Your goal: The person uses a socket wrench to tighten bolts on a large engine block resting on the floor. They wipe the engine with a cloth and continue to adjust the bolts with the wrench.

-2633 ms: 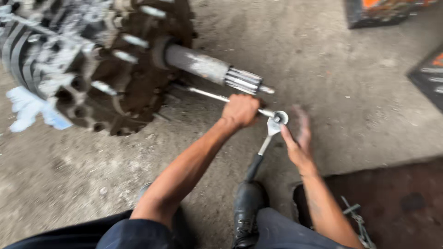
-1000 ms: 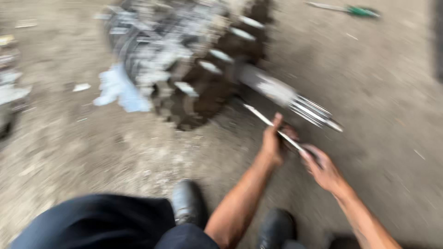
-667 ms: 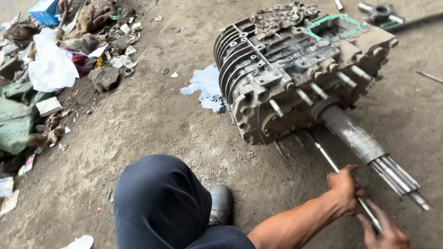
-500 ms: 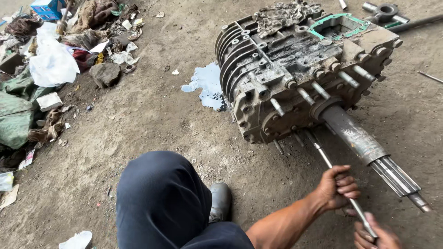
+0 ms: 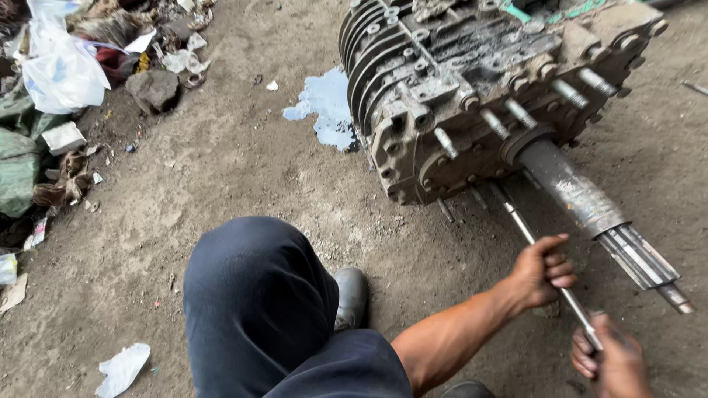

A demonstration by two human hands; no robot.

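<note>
With the left hand (image 5: pixel 537 274) clenched mid-way along the long extension bar (image 5: pixel 542 254) and the right hand (image 5: pixel 612 361) gripping its near end at lower right, keep the bar straight in line with the bolt under the gearbox (image 5: pixel 479 96).

Single view, from a camera worn on the person's head, looking steeply down and forward over the bent knee (image 5: pixel 258 295) to the dirt floor (image 5: pixel 221 169). The gearbox (image 5: pixel 472 96) fills the upper right (cut off by the top edge); both hands sit close at lower right, the right hand (image 5: pixel 612 361) partly cropped. No second view overlaps.
</note>
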